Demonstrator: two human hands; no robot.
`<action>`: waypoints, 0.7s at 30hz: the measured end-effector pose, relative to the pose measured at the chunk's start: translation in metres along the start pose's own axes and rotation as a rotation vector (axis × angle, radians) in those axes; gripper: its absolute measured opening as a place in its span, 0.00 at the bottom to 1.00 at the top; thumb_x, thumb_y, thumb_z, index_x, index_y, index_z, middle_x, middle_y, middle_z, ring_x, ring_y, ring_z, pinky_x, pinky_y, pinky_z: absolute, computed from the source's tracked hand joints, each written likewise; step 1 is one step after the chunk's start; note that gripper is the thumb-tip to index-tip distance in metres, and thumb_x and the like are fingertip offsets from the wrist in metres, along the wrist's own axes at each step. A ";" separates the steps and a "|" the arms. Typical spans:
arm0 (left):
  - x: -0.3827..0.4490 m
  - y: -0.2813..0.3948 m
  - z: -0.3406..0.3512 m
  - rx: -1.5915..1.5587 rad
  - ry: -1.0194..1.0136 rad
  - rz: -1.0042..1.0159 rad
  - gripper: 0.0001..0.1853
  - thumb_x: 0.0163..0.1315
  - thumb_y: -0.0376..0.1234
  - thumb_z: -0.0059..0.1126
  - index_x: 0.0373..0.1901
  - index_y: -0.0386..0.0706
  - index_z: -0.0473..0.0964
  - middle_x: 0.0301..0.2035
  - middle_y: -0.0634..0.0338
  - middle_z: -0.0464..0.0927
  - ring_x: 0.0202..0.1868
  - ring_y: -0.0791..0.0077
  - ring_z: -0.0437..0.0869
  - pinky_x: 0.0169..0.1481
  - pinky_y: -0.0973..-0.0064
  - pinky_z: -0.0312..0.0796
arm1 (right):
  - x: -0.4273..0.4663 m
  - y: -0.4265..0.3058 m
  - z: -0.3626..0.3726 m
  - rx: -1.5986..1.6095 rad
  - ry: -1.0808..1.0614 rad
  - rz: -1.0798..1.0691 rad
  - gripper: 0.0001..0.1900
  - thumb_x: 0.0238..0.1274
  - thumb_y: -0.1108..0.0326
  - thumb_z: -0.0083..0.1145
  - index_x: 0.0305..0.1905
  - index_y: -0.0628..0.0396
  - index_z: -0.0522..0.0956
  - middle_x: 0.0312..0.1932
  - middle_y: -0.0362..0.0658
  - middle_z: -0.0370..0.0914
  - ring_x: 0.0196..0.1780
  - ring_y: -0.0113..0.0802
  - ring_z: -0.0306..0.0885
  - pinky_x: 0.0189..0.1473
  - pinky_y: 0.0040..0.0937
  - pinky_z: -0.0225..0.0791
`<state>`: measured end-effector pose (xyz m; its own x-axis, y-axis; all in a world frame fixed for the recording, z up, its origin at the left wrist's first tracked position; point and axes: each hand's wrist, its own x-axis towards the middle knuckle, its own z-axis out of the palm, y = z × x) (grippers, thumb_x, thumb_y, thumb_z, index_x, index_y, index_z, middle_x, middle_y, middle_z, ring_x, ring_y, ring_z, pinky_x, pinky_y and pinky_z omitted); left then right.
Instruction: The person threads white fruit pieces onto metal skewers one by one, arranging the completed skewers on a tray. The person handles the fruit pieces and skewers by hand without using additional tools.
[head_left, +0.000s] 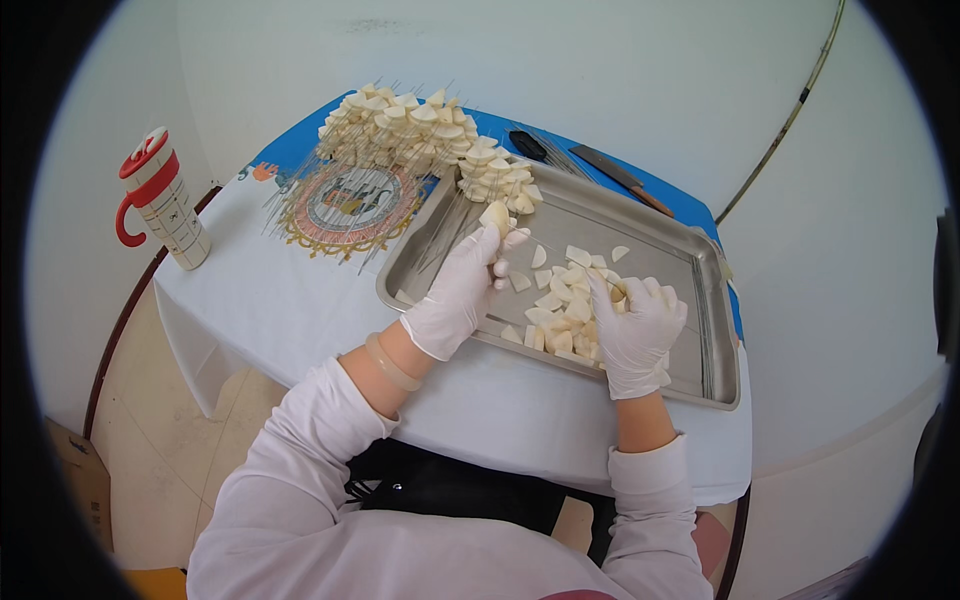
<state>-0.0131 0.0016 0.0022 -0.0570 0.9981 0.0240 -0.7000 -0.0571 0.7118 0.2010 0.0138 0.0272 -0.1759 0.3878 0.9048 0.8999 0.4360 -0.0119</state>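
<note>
My left hand (469, 289), in a white disposable glove, holds a pale cut wedge (495, 217) between thumb and fingers above the left part of a metal tray (720, 322). My right hand (637, 322), gloved too, is over a heap of loose white wedges (559, 300), its thumb and fingers closed on a thin metal skewer that runs towards the left hand. Skewered wedges (499, 176) lie at the tray's far left corner. Beyond them is a large pile of skewered wedges (405, 124), its thin skewers pointing towards the near left. What the wedges are cut from, I cannot tell.
A red and white handled tumbler (169, 206) stands at the table's left. Behind the tray lie a cleaver (607, 165), a black object (528, 145) and bare metal skewers (562, 157). More skewers (705, 322) line the tray's right side. A wall borders the table's far side.
</note>
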 end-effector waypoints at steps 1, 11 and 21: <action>-0.001 0.001 0.001 0.010 0.004 0.005 0.19 0.75 0.48 0.51 0.56 0.45 0.72 0.45 0.69 0.80 0.29 0.87 0.65 0.34 0.85 0.62 | 0.001 0.000 -0.001 -0.002 0.002 -0.005 0.15 0.48 0.49 0.75 0.25 0.45 0.80 0.19 0.33 0.64 0.27 0.33 0.64 0.33 0.35 0.54; -0.007 0.003 0.010 0.203 0.068 0.082 0.16 0.77 0.45 0.48 0.54 0.45 0.72 0.45 0.70 0.81 0.28 0.90 0.65 0.33 0.88 0.62 | 0.001 -0.008 -0.008 -0.026 -0.002 -0.005 0.17 0.48 0.53 0.75 0.21 0.46 0.77 0.19 0.33 0.65 0.27 0.35 0.65 0.34 0.36 0.53; -0.026 -0.006 0.028 0.437 -0.107 0.011 0.21 0.77 0.45 0.48 0.62 0.42 0.73 0.44 0.73 0.80 0.29 0.89 0.63 0.36 0.90 0.62 | -0.005 -0.018 -0.001 0.093 -0.009 0.001 0.20 0.48 0.53 0.75 0.18 0.48 0.73 0.18 0.36 0.68 0.26 0.35 0.68 0.31 0.36 0.54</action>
<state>0.0123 -0.0233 0.0171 0.0276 0.9956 0.0890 -0.3320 -0.0749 0.9403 0.1858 0.0032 0.0229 -0.1789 0.3957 0.9008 0.8594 0.5085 -0.0527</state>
